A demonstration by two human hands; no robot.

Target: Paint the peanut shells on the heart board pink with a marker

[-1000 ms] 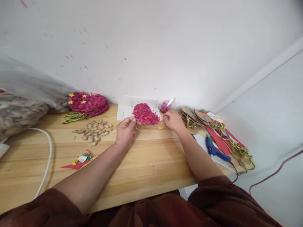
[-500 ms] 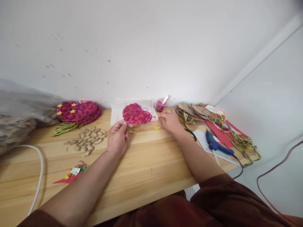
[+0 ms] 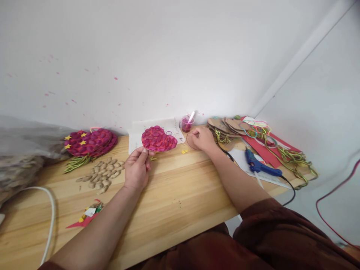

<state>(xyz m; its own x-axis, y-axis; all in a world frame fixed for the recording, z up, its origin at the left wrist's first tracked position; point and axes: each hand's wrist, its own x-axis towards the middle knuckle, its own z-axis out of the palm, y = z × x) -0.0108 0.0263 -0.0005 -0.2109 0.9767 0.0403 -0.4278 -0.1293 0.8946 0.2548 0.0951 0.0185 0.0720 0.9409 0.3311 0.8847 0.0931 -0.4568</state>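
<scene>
No lettering can be read; the marks on the white paper are too small.

A stack of magenta shell-covered hearts with yellow stars lies by the white wall on the pale wooden tabletop, with a scatter of tan peanut shells just in front of it. A small pink plastic cup stands near the wall. To the right, a blue glue gun lies on white paper beside a pile of brown cardboard cutouts and tangled green and yellow cords.
</scene>
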